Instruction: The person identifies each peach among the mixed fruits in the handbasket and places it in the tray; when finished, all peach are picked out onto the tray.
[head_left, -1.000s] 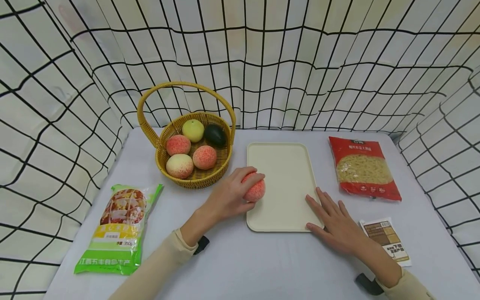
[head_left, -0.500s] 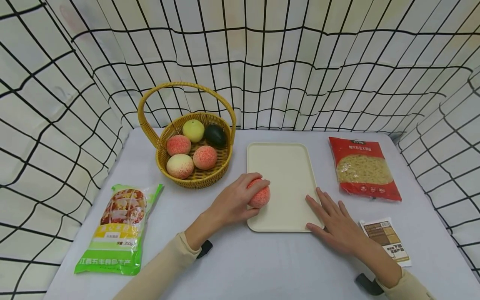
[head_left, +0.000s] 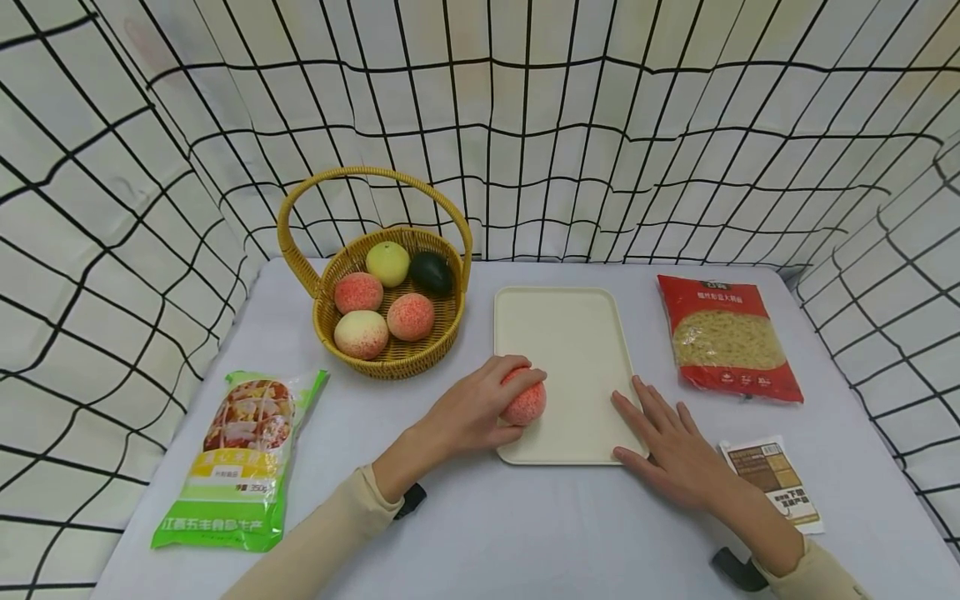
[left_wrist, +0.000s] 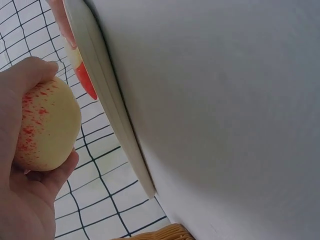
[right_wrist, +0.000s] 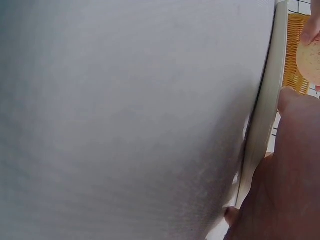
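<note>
While our left hand (head_left: 468,412) cups the peach (head_left: 525,402) over the tray (head_left: 570,350), right hand (head_left: 667,446) flat: we judge it light, firm, smooth; grip round its middle.

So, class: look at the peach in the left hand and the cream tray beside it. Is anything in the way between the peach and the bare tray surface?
Nothing visible. The left hand grips the peach at the tray near-left edge. The right hand rests flat on the near-right corner, off to the side.
</note>
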